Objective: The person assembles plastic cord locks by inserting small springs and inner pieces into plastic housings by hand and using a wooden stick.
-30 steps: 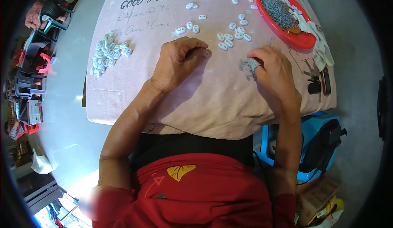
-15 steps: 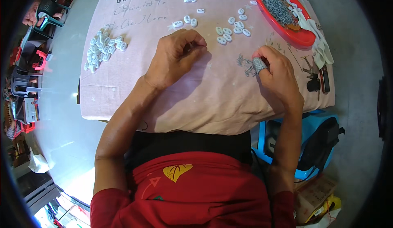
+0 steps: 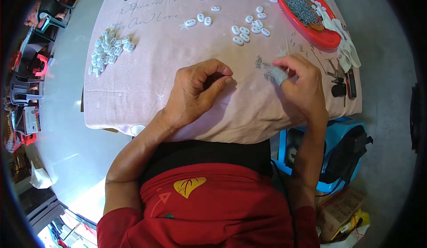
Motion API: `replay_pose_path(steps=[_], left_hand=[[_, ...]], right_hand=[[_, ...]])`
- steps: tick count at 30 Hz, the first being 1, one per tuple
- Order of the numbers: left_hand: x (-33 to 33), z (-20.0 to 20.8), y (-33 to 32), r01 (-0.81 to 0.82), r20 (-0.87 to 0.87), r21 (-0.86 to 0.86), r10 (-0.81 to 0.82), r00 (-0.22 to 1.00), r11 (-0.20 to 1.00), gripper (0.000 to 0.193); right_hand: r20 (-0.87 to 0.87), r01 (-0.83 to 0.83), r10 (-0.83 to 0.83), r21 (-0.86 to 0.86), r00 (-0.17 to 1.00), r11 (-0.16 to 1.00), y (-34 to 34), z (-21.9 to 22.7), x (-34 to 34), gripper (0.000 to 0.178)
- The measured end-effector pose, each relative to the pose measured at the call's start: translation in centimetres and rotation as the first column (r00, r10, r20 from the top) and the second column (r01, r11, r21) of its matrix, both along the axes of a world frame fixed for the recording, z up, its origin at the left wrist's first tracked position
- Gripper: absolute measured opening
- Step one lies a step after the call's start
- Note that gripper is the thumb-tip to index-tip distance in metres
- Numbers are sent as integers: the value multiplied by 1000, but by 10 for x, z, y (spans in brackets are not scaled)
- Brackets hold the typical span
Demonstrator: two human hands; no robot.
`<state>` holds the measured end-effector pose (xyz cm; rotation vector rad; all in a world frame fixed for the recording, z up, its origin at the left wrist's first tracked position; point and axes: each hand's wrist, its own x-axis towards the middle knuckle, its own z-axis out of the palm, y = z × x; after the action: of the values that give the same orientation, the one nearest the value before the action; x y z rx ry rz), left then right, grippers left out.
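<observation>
My left hand (image 3: 202, 87) is held over the near middle of the cloth, its thumb and forefinger pinched together. Whatever lies between those fingertips is too small to make out. My right hand (image 3: 304, 83) is curled at the right, beside a small pile of grey screws (image 3: 262, 65). A grey wrap (image 3: 279, 75) covers one of its digits, and motion blurs the fingertips; any held thing is hidden. A thin stick (image 3: 287, 46) shows just beyond this hand. Several white oval plastic pieces with dark openings (image 3: 244, 37) lie farther off, between and beyond my hands.
A heap of similar white pieces (image 3: 106, 52) sits at the left on the pink cloth (image 3: 147, 74). At the far right stands a red tray (image 3: 327, 43) of screws, with white gloves (image 3: 349, 54) against it. Keys (image 3: 339, 89) and a dark-handled tool (image 3: 352, 84) lie near the right edge.
My left hand has come nearer to me and slightly right, still pinched. My right hand has shifted slightly beside the screws and is now blurred. The whole view has moved a little.
</observation>
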<state>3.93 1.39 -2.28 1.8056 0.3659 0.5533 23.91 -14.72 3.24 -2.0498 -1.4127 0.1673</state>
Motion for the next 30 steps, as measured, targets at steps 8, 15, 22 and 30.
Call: replay_pose_path(steps=[8, 15, 22, 30], left_hand=[[1, -1, 0, 20, -26, -7, -20, 999, 1000, 8], [-4, 8, -5, 60, -33, 103, -57, 998, 993, 8], [-2, 8, -1, 88, -71, 76, -83, 994, 993, 8], [-2, 1, -1, 44, 0, -122, -44, 999, 992, 9]], right_hand=[[202, 59, -65, 40, 977, 998, -10, -9, -9, 22], [128, -25, 23, 15, 991, 1000, -17, -8, -20, 27], [201, -46, 42, 16, 979, 999, -6, -9, -16, 21], [180, 2, -14, 64, 984, 998, -9, -6, -17, 19]])
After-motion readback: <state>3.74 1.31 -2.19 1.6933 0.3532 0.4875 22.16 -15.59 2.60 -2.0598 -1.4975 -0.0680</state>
